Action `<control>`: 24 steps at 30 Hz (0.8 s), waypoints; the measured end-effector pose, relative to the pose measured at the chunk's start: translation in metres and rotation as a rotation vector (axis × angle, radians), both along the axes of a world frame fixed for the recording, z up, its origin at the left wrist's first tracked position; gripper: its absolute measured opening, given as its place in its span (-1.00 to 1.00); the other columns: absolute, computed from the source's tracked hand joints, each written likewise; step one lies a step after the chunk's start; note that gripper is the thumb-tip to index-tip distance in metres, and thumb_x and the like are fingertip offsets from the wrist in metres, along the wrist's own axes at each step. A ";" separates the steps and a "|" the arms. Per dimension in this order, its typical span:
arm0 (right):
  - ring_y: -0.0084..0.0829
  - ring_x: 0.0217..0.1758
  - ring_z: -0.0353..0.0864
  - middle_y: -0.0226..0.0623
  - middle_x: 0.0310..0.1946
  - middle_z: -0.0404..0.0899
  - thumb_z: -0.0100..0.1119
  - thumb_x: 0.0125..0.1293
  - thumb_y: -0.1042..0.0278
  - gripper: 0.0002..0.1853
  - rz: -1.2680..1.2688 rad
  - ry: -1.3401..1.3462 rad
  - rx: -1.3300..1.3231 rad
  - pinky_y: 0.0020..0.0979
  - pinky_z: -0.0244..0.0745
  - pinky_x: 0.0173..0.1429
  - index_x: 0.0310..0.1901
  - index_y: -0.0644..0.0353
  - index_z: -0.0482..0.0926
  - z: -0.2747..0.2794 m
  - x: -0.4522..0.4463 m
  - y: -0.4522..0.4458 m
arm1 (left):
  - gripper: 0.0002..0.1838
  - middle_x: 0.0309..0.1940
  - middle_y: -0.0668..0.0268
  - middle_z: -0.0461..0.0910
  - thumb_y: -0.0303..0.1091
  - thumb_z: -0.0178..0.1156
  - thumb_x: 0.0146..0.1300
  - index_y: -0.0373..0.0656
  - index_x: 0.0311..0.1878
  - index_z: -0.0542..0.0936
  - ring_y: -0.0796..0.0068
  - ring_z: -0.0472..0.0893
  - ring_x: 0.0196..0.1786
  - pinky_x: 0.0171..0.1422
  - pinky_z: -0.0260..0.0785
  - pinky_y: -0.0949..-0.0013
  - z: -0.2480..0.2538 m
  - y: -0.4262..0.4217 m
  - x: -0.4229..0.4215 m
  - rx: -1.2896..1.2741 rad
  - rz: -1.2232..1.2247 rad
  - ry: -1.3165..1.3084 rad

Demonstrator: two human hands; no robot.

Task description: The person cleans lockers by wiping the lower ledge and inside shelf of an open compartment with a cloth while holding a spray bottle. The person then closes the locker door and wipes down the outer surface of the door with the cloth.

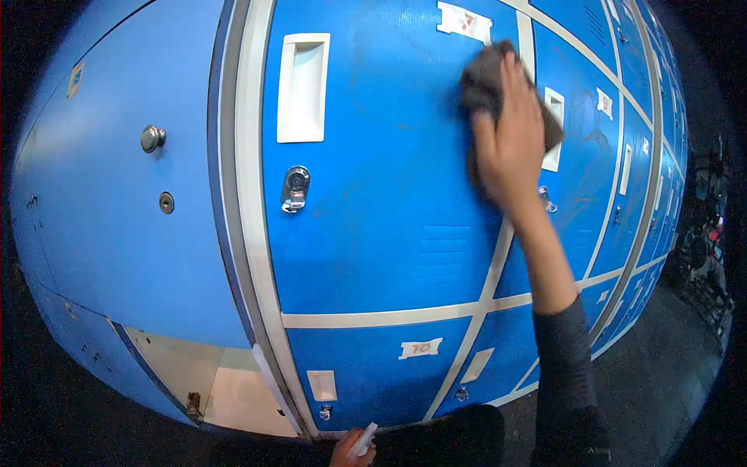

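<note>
My right hand (513,140) presses a dark cloth (484,76) against the upper right part of a blue locker door (373,241), just below a paper label (465,23). The cloth shows above and to the right of my fingers. That door has a white recessed handle (303,87) and a metal lock (295,189). Low in the view, my left hand (352,450) is closed around a small white object (363,440), whose lower part is hidden. It is in front of the lower locker marked 10 (366,366).
More blue lockers with white frames (381,319) curve away to the right. At left is a lighter blue door with a round knob (151,139), above an open compartment (241,393). Dark floor (646,366) lies at lower right, with indistinct objects beyond.
</note>
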State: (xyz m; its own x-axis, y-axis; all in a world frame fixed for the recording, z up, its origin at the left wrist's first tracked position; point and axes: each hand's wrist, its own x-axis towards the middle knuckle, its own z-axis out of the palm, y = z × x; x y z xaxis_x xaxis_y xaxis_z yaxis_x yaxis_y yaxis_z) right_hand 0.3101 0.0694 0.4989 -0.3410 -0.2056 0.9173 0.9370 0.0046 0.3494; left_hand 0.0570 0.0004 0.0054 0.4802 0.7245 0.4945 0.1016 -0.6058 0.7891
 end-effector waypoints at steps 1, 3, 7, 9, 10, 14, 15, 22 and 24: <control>-0.07 0.49 0.04 0.00 0.41 0.08 -0.01 0.19 0.19 -0.29 0.002 -0.001 -0.073 -0.08 -0.08 0.48 0.36 0.32 0.14 -0.023 -0.006 -0.006 | -0.39 -0.27 0.20 0.48 -0.48 0.11 0.14 -0.15 0.34 0.34 0.31 0.47 -0.35 -0.28 0.36 0.26 0.002 0.000 0.002 0.082 0.024 0.005; -0.08 0.51 0.00 0.01 0.43 0.05 0.02 0.11 0.20 -0.24 0.010 -0.009 -0.224 -0.06 -0.13 0.50 0.37 0.30 0.13 -0.072 -0.015 -0.014 | -0.39 -0.26 0.17 0.48 -0.47 0.12 0.13 -0.16 0.32 0.35 0.25 0.48 -0.33 -0.24 0.36 0.22 0.004 0.000 0.003 0.247 0.074 0.020; -0.19 0.51 0.03 -0.10 0.42 0.11 0.03 0.07 0.11 -0.23 -0.016 -0.175 -0.542 -0.09 -0.20 0.51 0.36 0.23 0.20 -0.182 -0.023 -0.025 | -0.38 -0.25 0.12 0.50 -0.46 0.15 0.08 -0.21 0.30 0.37 0.15 0.49 -0.29 -0.17 0.37 0.17 -0.008 0.000 0.004 0.218 0.062 -0.044; -0.24 0.51 0.05 -0.16 0.42 0.14 0.02 0.10 0.03 -0.24 -0.073 -0.388 -0.607 -0.12 -0.20 0.52 0.35 0.18 0.23 -0.193 -0.018 -0.029 | -0.38 -0.25 0.11 0.50 -0.47 0.16 0.06 -0.23 0.29 0.38 0.15 0.50 -0.27 -0.18 0.37 0.17 -0.004 -0.004 0.001 0.198 0.053 -0.065; -0.26 0.51 0.05 -0.18 0.42 0.15 0.02 0.11 0.00 -0.25 -0.088 -0.480 -0.617 -0.14 -0.20 0.52 0.35 0.17 0.25 -0.185 -0.016 -0.033 | -0.38 -0.25 0.10 0.50 -0.47 0.16 0.06 -0.23 0.29 0.38 0.15 0.50 -0.27 -0.18 0.37 0.17 -0.004 -0.005 0.000 0.254 0.082 -0.044; -0.27 0.51 0.04 -0.23 0.42 0.14 0.09 0.08 -0.05 -0.19 -0.214 -0.640 -0.585 -0.17 -0.17 0.53 0.36 0.15 0.22 -0.132 -0.018 -0.026 | -0.37 -0.27 0.08 0.50 -0.49 0.16 0.03 -0.22 0.28 0.39 0.13 0.49 -0.28 -0.20 0.37 0.17 -0.011 -0.003 0.003 0.274 0.106 -0.033; -0.27 0.51 0.05 -0.23 0.42 0.13 0.12 0.08 0.01 -0.19 -0.132 -0.548 -0.596 -0.16 -0.14 0.53 0.37 0.15 0.19 -0.109 -0.023 -0.026 | -0.36 -0.27 0.08 0.49 -0.50 0.15 0.02 -0.22 0.27 0.40 0.12 0.49 -0.29 -0.21 0.36 0.17 -0.012 -0.002 0.004 0.225 0.094 -0.049; -0.16 0.42 0.19 -0.12 0.37 0.21 0.13 0.11 0.14 -0.27 -0.012 -0.294 0.048 -0.12 0.03 0.47 0.33 0.20 0.23 0.083 -0.059 0.028 | -0.41 -0.38 0.22 0.45 -0.42 0.15 0.15 -0.18 0.31 0.37 0.27 0.45 -0.38 -0.33 0.31 0.19 -0.004 0.004 0.001 0.329 0.120 -0.001; -0.03 0.45 0.09 0.04 0.35 0.20 -0.11 0.30 0.13 -0.39 -0.024 -0.204 0.048 -0.15 -0.06 0.49 0.30 0.33 0.23 0.103 -0.077 0.019 | -0.43 -0.39 0.25 0.45 -0.40 0.15 0.19 -0.15 0.31 0.37 0.30 0.46 -0.37 -0.34 0.31 0.20 -0.010 0.001 0.000 0.155 0.047 -0.096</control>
